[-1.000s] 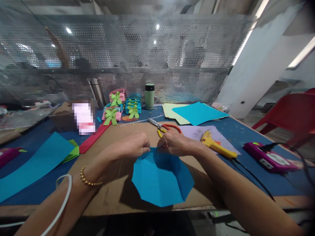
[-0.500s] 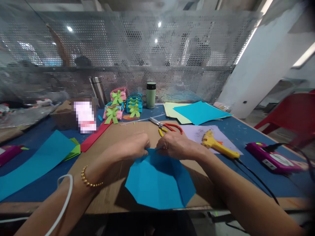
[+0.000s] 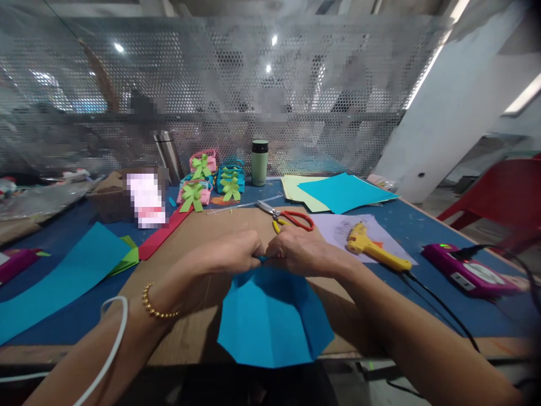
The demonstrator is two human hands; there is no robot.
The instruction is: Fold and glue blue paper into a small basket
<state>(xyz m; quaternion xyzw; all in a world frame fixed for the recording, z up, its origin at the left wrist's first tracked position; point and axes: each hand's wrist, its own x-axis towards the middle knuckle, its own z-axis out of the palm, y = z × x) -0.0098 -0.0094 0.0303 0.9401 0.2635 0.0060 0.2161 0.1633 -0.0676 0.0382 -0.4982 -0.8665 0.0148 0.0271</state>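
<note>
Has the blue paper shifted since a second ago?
Yes. The blue paper has slid toward the person: its near edge now overhangs the cardboard's front edge, which it barely reached before. Left hand and right hand pinch its far edge.

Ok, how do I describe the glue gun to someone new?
On the blue table, look right of the right hand pinching the blue paper, where a white sheet lies. The glue gun lies on that sheet. Its yellow body trailing a black cord sets it apart from the red-handled scissors nearby.
</note>
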